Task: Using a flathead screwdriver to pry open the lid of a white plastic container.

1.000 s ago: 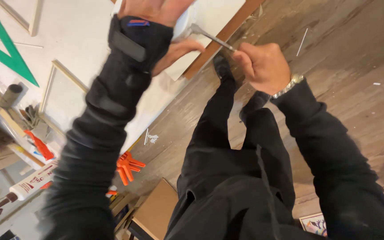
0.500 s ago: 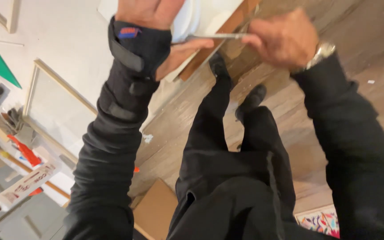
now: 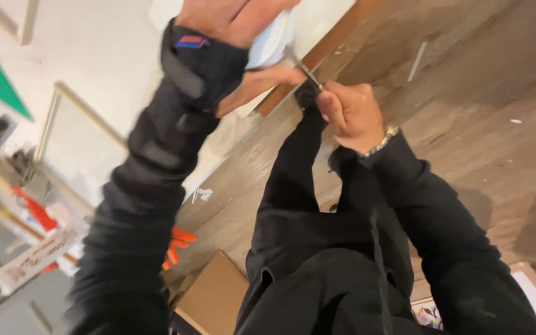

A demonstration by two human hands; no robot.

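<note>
the thin metal tool (image 3: pixel 302 67) sat high in the view, by the white object (image 3: pixel 274 40); half a second earlier it lay level, now it slanted down. the right hand (image 3: pixel 352 115) was clenched on it, the left hand (image 3: pixel 237 28) gripped the white object. wooden floor (image 3: pixel 466 124) lay open rightward; shelves (image 3: pixel 26 211) crowded the left.

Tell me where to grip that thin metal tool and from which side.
Grip the thin metal tool at its lower, near end, coming from the right, as the right hand does. Its far tip seems to meet the white piece under the left hand.
</note>
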